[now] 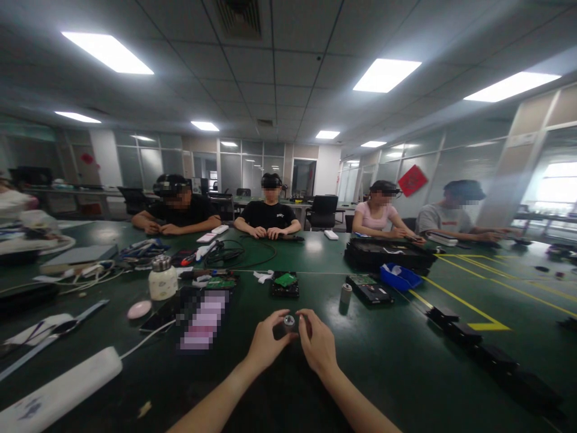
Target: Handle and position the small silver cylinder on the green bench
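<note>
A small silver metal cylinder (289, 323), its round end facing up, is at the near middle of the green table. My left hand (267, 343) curves round it from the left, thumb and forefinger closed about its near and far sides. My right hand (319, 341) is just right of it, fingers bent and loosely apart, with nothing seen in them. Whether the right fingertips touch the cylinder is not clear. A second, similar cylinder (345, 293) stands upright farther right. Beyond my hands lies a hard drive (285, 290) with a green circuit board on it.
Another hard drive (374, 291) and a blue tray (400, 277) are at right, before a black case (390, 252). Black blocks (464, 329) line the right. A phone (205, 322), a bottle (163, 278) and a white power strip (67, 391) lie left. Several people sit opposite.
</note>
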The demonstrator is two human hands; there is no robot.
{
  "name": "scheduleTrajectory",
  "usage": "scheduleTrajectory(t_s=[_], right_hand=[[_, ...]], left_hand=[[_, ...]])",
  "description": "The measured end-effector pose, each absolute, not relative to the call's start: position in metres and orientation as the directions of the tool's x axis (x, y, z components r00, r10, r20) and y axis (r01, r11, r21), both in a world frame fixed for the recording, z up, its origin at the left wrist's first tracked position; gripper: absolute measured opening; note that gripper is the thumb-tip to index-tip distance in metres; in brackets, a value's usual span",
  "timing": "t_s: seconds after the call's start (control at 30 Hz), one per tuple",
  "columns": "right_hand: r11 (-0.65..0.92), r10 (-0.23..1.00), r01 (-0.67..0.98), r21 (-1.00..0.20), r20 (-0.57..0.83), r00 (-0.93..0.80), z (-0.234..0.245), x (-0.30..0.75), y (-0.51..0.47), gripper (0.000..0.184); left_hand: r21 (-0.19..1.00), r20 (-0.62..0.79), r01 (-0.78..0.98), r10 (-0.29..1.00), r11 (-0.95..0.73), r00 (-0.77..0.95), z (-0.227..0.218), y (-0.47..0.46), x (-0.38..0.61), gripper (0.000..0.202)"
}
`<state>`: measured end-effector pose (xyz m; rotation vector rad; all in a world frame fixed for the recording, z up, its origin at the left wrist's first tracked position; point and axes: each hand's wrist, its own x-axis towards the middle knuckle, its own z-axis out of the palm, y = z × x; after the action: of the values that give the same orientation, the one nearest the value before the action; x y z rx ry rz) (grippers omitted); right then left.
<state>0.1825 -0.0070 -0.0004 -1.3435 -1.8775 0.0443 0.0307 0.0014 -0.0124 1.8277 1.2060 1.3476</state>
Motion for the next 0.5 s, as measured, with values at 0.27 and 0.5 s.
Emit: scheduleTrajectory(t_s=[0.27, 0.5], right_hand=[[0.532, 0.814, 0.618, -0.578, 0.551, -0.185, 0.0, 0.183, -0.005, 0.03], [0.508, 0.81, 0.581, -0.636, 0.581, -0.073, -0.007, 0.184, 0.003, 0.041]], left_hand=[[0.815, 0.453, 0.323, 0.877, -0.481, 0.163, -0.006, -0.003, 0.029, 0.033], [0.757, 0.451, 0.463, 0.881, -0.461, 0.141, -0.011, -0.002, 0.03, 0.039]])
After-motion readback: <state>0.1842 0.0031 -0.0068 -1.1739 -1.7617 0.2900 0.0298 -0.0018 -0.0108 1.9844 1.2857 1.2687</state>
